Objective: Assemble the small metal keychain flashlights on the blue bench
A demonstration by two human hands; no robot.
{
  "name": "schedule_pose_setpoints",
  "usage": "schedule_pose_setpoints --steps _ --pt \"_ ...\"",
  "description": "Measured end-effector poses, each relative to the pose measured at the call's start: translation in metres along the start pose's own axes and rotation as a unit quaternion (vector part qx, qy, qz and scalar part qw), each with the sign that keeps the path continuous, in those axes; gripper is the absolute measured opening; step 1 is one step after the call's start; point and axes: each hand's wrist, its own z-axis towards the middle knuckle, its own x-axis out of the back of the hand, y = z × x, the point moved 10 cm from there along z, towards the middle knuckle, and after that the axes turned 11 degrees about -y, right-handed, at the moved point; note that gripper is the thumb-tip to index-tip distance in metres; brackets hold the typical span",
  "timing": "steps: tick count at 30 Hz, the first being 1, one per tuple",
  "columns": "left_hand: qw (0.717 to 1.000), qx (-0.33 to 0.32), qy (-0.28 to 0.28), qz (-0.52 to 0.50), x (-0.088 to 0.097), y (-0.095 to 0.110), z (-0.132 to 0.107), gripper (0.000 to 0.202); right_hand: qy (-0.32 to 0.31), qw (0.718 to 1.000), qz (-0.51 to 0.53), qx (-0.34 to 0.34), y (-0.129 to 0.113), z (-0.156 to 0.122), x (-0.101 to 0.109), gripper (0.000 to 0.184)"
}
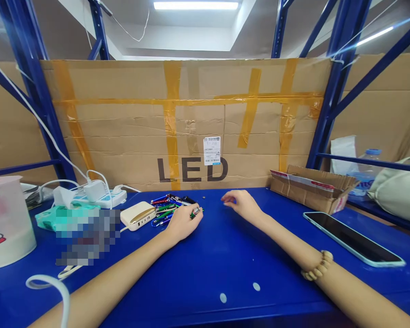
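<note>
Keychain lights [166, 210] lie in a loose heap on my blue table [225, 278], a little left of the middle of the frame, with thin metal bodies in green, red, black and blue and some small clips among them. My left hand [184, 223] is at the right edge of this heap, and its fingers are pressed together around one green keychain light [195, 212], so only the end of it comes out. My right hand [241, 203] is apart from the heap, to the right, with the fingers loosely spread and a little curved, and it holds nothing. A bead bracelet [317, 266] sits on that wrist. Just beyond the heap lies one tiny round piece [204, 197]. To the left of the heap are a cream power bank [138, 215] and a white power strip [99, 198] with chargers, and a pixelated patch [89, 237] hides something below them. At the far left stands a plastic jug [7, 223]. On the right are an opened cardboard box [310, 189] and a phone [353, 239] in a pale blue case. Behind everything, a taped cardboard sheet [123, 132] printed "LED" stands against blue steel shelving [345, 68].
</note>
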Motion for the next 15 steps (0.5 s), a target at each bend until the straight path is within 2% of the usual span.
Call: schedule_pose_setpoints --steps 2,5,8,11,15 --pt "0.999 0.0 -0.047 0.007 -0.011 0.004 0.001 0.029 0.019 0.98 0.191 0.048 -0.013 -0.003 0.0 0.02" --pt "0.998 0.001 -0.06 -0.003 -0.016 0.006 0.001 0.028 -0.011 0.917 0.389 0.084 -0.029 -0.006 -0.015 0.038" --pt "0.998 0.002 -0.055 -0.02 -0.017 0.007 0.0 0.027 -0.069 0.883 0.453 0.098 -0.043 -0.011 -0.035 0.043" --pt "0.997 0.002 -0.065 -0.032 -0.022 0.008 -0.001 0.028 -0.105 0.87 0.474 0.086 -0.044 -0.015 -0.048 0.044" --pt "0.997 0.006 -0.064 -0.035 -0.024 0.009 -0.004 0.034 -0.12 0.858 0.496 0.06 -0.039 -0.017 -0.056 0.049"
